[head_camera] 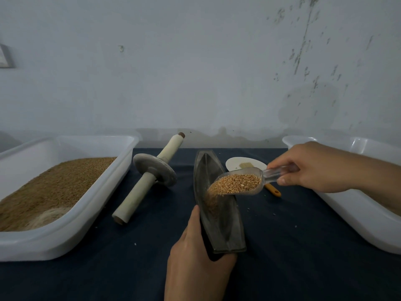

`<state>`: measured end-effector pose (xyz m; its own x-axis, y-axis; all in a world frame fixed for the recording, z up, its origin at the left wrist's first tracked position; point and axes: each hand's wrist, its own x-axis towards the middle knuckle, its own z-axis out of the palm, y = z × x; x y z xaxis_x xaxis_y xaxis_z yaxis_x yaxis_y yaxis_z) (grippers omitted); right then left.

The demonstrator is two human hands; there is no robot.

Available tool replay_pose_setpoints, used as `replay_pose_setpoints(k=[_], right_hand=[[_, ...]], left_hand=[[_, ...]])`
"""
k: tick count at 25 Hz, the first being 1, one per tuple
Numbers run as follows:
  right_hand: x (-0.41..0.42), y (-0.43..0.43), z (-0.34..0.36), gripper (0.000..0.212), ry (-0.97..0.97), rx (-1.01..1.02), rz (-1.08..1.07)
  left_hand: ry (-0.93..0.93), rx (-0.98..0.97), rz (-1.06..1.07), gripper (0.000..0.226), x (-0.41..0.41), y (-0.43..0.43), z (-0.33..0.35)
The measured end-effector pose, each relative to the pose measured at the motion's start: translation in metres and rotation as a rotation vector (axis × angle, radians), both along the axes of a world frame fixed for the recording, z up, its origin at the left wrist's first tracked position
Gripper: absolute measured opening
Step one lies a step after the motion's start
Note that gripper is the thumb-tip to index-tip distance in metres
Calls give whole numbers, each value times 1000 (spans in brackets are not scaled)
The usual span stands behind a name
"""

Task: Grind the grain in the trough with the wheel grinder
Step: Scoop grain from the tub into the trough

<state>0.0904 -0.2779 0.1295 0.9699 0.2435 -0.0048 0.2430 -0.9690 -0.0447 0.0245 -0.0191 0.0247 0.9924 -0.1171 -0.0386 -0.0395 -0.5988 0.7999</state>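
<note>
A dark boat-shaped metal trough (225, 231) lies lengthwise at the table's middle. My left hand (195, 250) grips its near left side. My right hand (312, 168) holds the handle of a clear plastic scoop (249, 181) tilted over the trough, and golden grain (236, 183) spills from its lip into the trough. The wheel grinder (152, 170), a metal disc on a long pale wooden axle, rests on the cloth to the trough's left, untouched.
A white tub (91, 205) holding grain stands at the left. Another white tub (358, 218) stands at the right, under my right forearm. Behind the scoop lie a small white dish (240, 162) and an orange-handled tool (273, 190). A dark blue cloth (108, 274) covers the table.
</note>
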Motion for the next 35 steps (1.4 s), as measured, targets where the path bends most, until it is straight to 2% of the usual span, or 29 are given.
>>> replay_pose_setpoints(k=[12,15,20,23,25,28,32,35], right_hand=[[1,12,0,43,-72,-29,-41],[-2,18,-2,37,-119,-61,-23],[-7,24,-4,8,-255,-256,37],[-10,29,-4,9,-367,-426,52],[-11,31,-4,11,-391,-454,57],[-11,30,-4,9,-360,-382,35],[-6,24,-6,8,-260,-172,-16],[-3,20,-9,25,-110,10,-93]], left_hand=[[19,7,-19,104,0,1,3],[15,1,-21,105,0,2,3],[-25,-4,-16,103,0,1,0],[-5,-24,-14,101,5,1,-3],[-37,-31,5,102,3,0,-7],[-119,-50,36,104,-2,1,-15],[-108,-61,40,109,3,2,-21],[-131,-62,61,111,5,2,-24]])
